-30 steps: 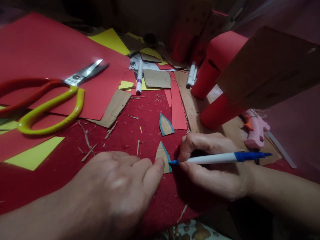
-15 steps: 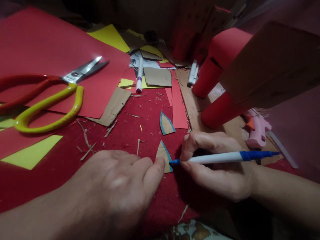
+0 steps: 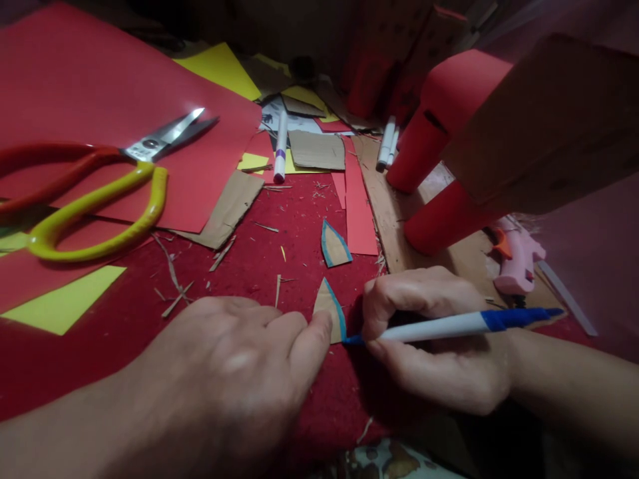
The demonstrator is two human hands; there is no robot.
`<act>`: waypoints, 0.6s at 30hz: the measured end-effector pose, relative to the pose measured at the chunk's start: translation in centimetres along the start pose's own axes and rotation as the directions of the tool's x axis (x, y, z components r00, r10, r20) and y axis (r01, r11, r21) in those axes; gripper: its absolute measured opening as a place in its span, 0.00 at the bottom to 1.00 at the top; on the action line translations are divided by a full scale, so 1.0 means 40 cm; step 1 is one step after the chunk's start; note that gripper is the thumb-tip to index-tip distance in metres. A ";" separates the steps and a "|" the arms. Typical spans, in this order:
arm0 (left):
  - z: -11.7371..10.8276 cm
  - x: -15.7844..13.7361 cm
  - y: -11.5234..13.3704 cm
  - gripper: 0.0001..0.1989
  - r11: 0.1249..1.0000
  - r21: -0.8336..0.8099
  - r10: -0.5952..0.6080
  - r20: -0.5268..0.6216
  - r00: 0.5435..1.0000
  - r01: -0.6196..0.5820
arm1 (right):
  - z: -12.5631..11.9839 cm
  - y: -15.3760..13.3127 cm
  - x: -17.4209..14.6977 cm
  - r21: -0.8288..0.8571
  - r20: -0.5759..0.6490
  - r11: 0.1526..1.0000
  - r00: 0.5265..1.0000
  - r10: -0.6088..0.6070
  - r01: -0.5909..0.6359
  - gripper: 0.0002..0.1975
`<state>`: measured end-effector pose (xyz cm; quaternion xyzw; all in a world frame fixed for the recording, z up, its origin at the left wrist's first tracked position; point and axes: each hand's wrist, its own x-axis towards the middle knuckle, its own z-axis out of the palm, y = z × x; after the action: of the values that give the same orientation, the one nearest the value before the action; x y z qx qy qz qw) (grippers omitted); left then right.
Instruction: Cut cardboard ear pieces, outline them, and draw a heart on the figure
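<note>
A small pointed cardboard piece [image 3: 327, 298] lies on the red surface, with a blue line along its right edge. The tucked fingers of my left hand [image 3: 234, 359] press it down at its lower left side. My right hand [image 3: 439, 372] pinches a white-bodied marker with blue ends [image 3: 429, 328] close to its tip. That tip meets the piece at its lower right corner. Just beyond lies a second pointed cardboard piece [image 3: 337, 249], outlined in blue on its edges.
Scissors with red and yellow handles [image 3: 144, 150] rest on red paper [image 3: 100, 80] at left. A purple-banded marker [image 3: 281, 146] lies at the back. Red tubes [image 3: 449, 216] with a cardboard panel stand at right, near a pink glue gun [image 3: 516, 266]. Cardboard scraps are scattered about.
The marker tip has moved down the piece's right edge to the bottom corner, and the blue line there is longer. My left hand stays on the piece.
</note>
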<state>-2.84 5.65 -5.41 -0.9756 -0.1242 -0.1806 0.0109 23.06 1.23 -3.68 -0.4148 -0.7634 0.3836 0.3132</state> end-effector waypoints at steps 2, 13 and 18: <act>0.000 0.002 -0.001 0.15 1.000 -0.008 0.003 -0.003 1.000 -0.003 | -0.002 0.000 0.000 0.010 -0.019 1.000 1.000 -0.016 0.016 0.10; 0.008 -0.001 0.001 0.17 1.000 -0.020 0.000 -0.025 1.000 0.000 | 0.002 -0.006 0.001 0.014 -0.064 0.998 0.996 0.058 -0.057 0.11; 0.008 -0.001 0.002 0.15 1.000 -0.024 -0.004 -0.018 1.000 0.004 | 0.000 -0.008 -0.003 0.034 -0.078 0.998 0.996 0.046 -0.044 0.11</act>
<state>-2.74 5.60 -5.72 -0.9738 -0.1237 -0.1908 -0.0002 22.98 0.99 -3.45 -0.4416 -0.7346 0.3862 0.3409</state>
